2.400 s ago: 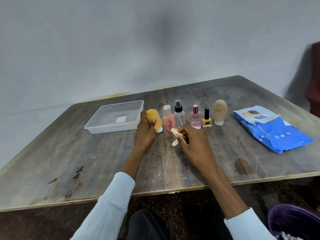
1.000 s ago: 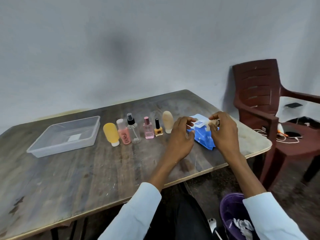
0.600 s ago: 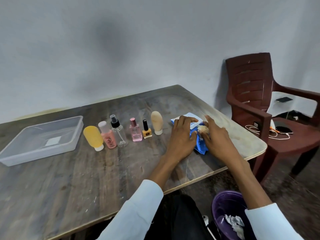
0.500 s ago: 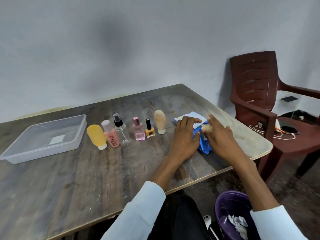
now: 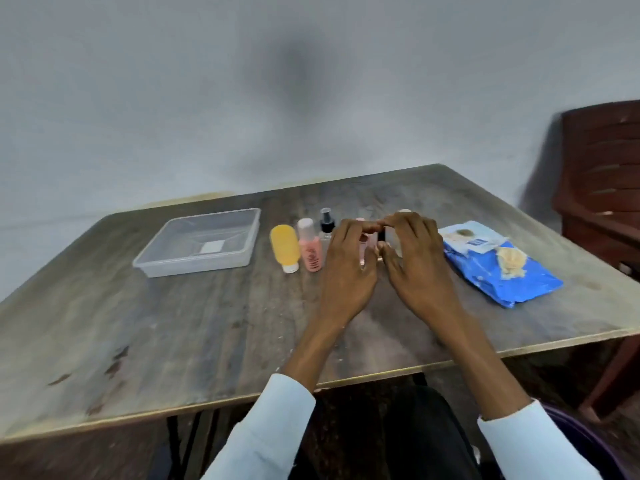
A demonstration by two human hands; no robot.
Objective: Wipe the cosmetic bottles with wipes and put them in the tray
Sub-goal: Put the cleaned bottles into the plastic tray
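Observation:
My left hand (image 5: 348, 271) and my right hand (image 5: 417, 268) hover side by side over the row of bottles, fingertips touching, fingers spread, nothing clearly held. Between them show a pink perfume bottle (image 5: 367, 244) and the black cap of a nail polish (image 5: 381, 235). A beige bottle (image 5: 403, 211) is almost hidden behind my right hand. Left of the hands stand a yellow bottle (image 5: 284, 249), a peach bottle (image 5: 311, 252) and a clear spray bottle (image 5: 326, 224). The clear plastic tray (image 5: 194, 270) sits empty at the left. A crumpled used wipe (image 5: 511, 262) lies on the blue wipes pack (image 5: 509, 289).
The wooden table (image 5: 173, 341) ends close to my body, and its right edge runs just past the pack. A dark red plastic chair (image 5: 606, 188) stands at the right. The rim of a purple bin (image 5: 588, 441) shows at the bottom right.
The view has swung back left. My right hand left the crumpled wipe on the blue pack, and both hands moved from the pack to the bottles.

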